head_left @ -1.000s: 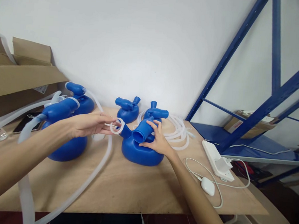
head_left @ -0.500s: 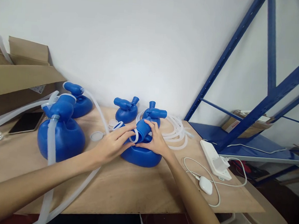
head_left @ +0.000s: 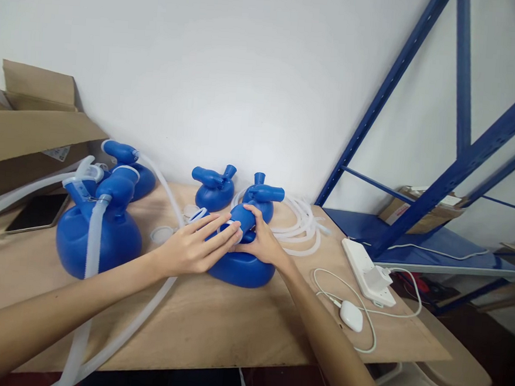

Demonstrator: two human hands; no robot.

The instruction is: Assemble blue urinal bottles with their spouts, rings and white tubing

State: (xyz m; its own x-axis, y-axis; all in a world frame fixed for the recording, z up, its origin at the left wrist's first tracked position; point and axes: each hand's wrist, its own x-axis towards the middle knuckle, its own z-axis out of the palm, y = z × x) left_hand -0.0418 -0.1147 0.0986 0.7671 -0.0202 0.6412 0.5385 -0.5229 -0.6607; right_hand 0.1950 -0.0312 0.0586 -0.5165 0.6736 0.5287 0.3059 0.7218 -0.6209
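Observation:
A blue plastic urinal bottle [head_left: 243, 271] stands on the table in front of me, its wide neck tilted to the left. My right hand [head_left: 263, 240] is closed round this neck from the right, thumb on top. Over the neck's mouth lies my left hand [head_left: 203, 245], fingers stretched out and pressed flat against it. Only the edge of a white ring [head_left: 228, 222] shows at the mouth; the left hand hides most of it, along with its own thumb. Just behind the left fingers is a second opening with a whitish rim [head_left: 198, 215].
Two blue bottles [head_left: 215, 195] stand at the back, beside coiled clear tubing [head_left: 303, 225]. Bottles with hoses [head_left: 100, 235], a phone [head_left: 35, 213] and a cardboard box [head_left: 36, 136] are left. A power strip [head_left: 369, 274] and white charger [head_left: 351, 316] lie right, near a blue rack [head_left: 421, 251].
My left hand has gone from pinching the white ring at the neck's mouth to lying with straightened fingers over it. The right hand keeps its hold on the neck. The view has shifted slightly.

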